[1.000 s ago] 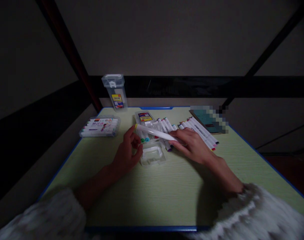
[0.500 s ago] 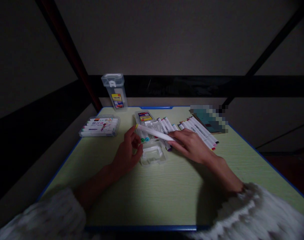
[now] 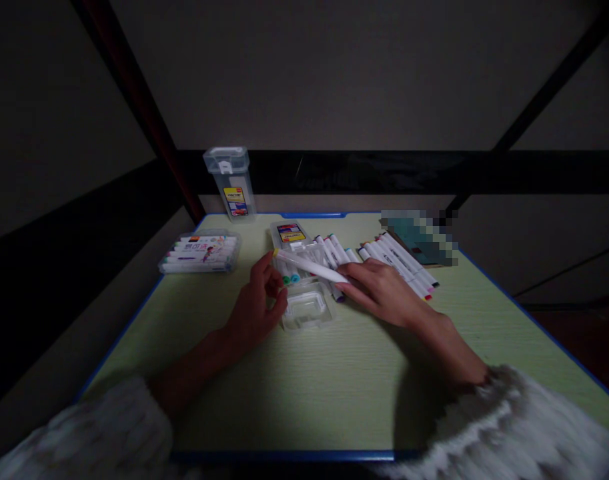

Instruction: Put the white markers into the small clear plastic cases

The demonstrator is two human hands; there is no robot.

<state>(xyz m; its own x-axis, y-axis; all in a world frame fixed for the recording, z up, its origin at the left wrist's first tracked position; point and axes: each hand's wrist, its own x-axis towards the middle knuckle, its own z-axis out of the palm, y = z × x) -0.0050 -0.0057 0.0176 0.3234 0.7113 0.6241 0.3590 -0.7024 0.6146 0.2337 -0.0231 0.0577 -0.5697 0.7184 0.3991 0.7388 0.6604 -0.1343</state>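
My right hand point(image 3: 379, 287) pinched one end of a white marker point(image 3: 310, 266) between thumb and fingers, holding it aslant above an open plastic marker case point(image 3: 290, 235) at the middle of the worktop point(image 3: 304, 387). My left hand point(image 3: 254, 303) was partly open, its thumb apart from the index finger, whose tip met the marker's yellow end; the other fingers curled inward.

Beneath the marker, green-ended and teal-ended markers point(image 3: 291, 279) lay inside the case, which rested flat with its clear lid point(image 3: 307, 310) at the end nearer me. Loose markers point(image 3: 333, 251) lay just beside the case, on my right, one of them showing a purple end point(image 3: 339, 296). Farther right, a row of white markers point(image 3: 401, 261) lay at a slant, with black, pink and red ends toward me, near a flat teal item point(image 3: 419, 239) partly obscured by pixelation.

On the far left side, a lidded plastic container point(image 3: 234, 190) with a yellow label stood upright near the back edge. A clear pack of markers point(image 3: 201, 253) lay flat nearer me, at the left edge. Fluffy pale sleeves point(image 3: 99, 427) covered my forearms.
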